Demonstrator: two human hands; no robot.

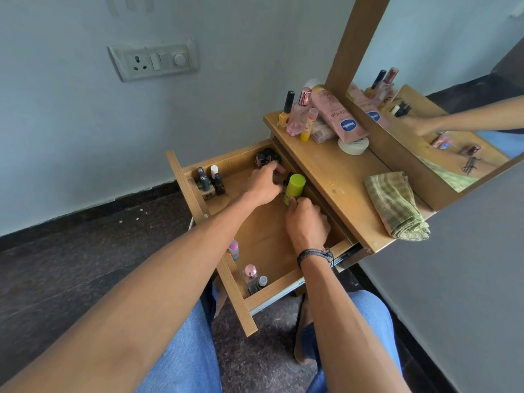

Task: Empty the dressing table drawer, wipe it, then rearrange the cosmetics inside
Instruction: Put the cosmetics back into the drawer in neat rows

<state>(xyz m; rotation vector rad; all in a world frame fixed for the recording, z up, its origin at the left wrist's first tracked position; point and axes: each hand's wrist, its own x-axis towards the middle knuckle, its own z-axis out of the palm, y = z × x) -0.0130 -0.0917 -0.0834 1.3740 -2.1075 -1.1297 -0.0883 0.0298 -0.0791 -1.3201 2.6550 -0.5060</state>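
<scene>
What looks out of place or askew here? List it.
The pink Vaseline tube leans tilted against the mirror frame, and the green cloth overhangs the tabletop edge. Pale crumbs dot the floor by the skirting. Nothing looks spilled or broken.

This was a room in a home, at a dressing table. A mirror (453, 52) stood along the tabletop's (334, 177) back edge, with a lotion tube (334, 114), perfume bottle (297, 114) and nail polish (285, 112) at its far end. The open drawer (226, 158) held small bottles. A switch plate (154, 61) sat on the painted wall (85, 137) above a dark stone floor (71, 251).
</scene>
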